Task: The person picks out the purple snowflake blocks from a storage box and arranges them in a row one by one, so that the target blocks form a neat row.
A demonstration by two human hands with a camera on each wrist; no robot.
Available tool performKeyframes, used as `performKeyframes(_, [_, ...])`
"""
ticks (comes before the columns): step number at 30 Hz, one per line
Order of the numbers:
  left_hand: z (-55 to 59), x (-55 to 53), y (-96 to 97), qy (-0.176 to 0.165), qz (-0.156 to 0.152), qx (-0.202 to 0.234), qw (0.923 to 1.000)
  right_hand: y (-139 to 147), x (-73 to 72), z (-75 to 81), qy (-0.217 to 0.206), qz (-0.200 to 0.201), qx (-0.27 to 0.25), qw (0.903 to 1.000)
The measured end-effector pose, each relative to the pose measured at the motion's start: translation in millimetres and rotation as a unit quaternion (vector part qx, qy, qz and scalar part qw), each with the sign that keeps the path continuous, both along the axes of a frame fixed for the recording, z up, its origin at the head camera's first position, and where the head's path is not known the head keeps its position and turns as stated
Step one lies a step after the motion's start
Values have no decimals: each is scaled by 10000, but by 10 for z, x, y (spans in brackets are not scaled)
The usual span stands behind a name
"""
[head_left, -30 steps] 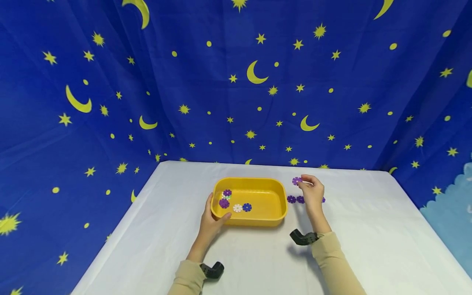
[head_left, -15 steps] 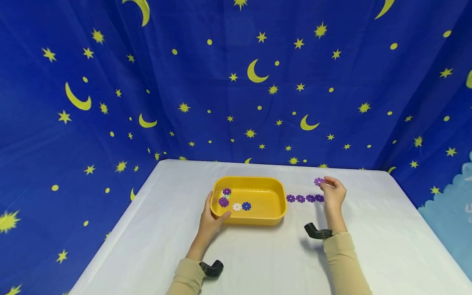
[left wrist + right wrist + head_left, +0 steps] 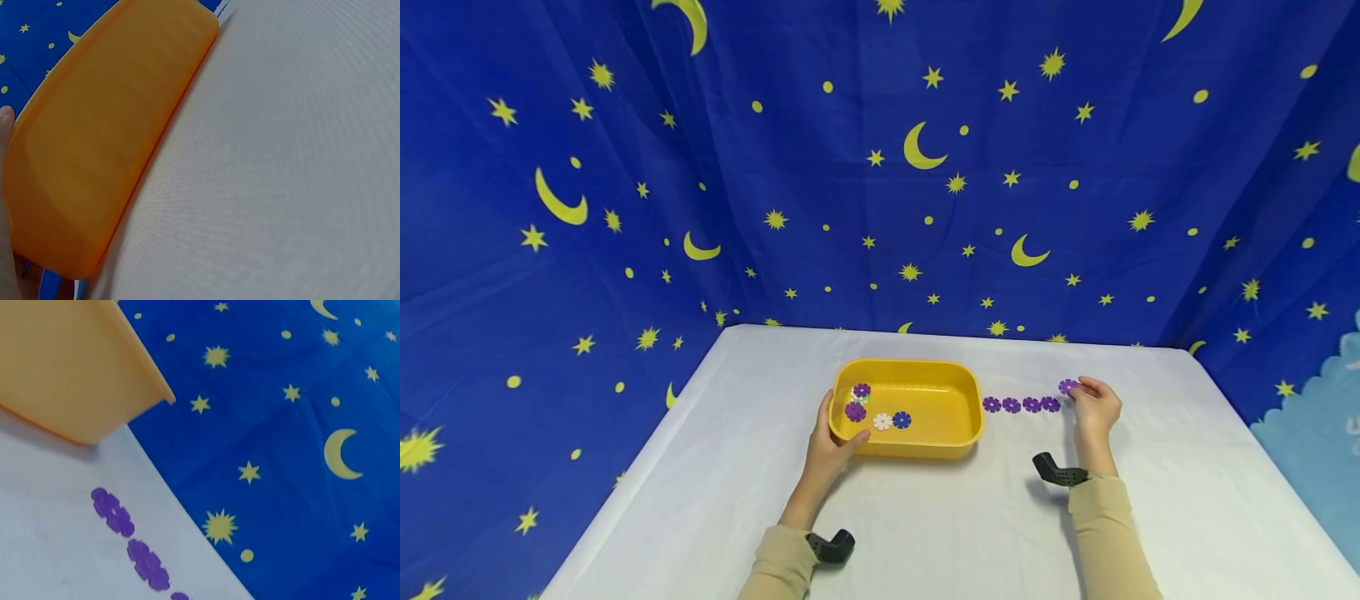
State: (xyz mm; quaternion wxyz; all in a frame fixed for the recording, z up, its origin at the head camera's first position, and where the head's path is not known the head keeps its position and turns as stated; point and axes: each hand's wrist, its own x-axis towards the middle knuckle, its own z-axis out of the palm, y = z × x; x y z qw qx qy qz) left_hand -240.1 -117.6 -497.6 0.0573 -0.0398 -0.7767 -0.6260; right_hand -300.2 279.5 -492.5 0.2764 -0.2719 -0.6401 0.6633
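A yellow plastic tub (image 3: 925, 451) stands on the white-covered table, and its side fills much of the left wrist view. My left hand (image 3: 827, 454) holds its left end, with the thumb over the front rim and fingers at the left side. Inside lie a white snowflake disc (image 3: 882, 422), a blue one (image 3: 902, 420) and purple ones (image 3: 855, 412). My right hand (image 3: 1097, 412) pinches a purple snowflake disc (image 3: 1067, 387) between thumb and fingertips, just above the table. It is right of a row of several purple discs (image 3: 1032, 404) lying flat; the right wrist view catches only part of that row.
Blue cloth (image 3: 820, 192) with yellow moons and stars hangs behind the table and at its sides. The white tabletop (image 3: 955, 533) stretches in front of the tub and to the right of the row. Each wrist wears a black camera mount (image 3: 1058, 471).
My right hand has carried the purple disc rightward past the row, then lowered it towards the table at the row's right end. The left hand stays on the tub.
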Motion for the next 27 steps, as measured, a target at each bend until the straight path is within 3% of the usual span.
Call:
performKeyframes(1, [-3,-3,-2,13,-7,2,10000,25,1,-35,229,50,-159,9996])
performKeyframes(4, [-13,-10,-6,13,-20,-2,10000,55,18,-97,354,55,-145,9993])
performKeyframes(12, [-3,-12,-5,11,-48,27,10000,99,36,-136,-495,135,394,9979])
performKeyframes(20, [-49,-25,-12,43,-12,0,10000,127,27,-192,-564,169,387,9975])
performKeyframes(27, [-10,-8,-4,-21,31,8,10000,107,47,-174,-610,62,364,9975])
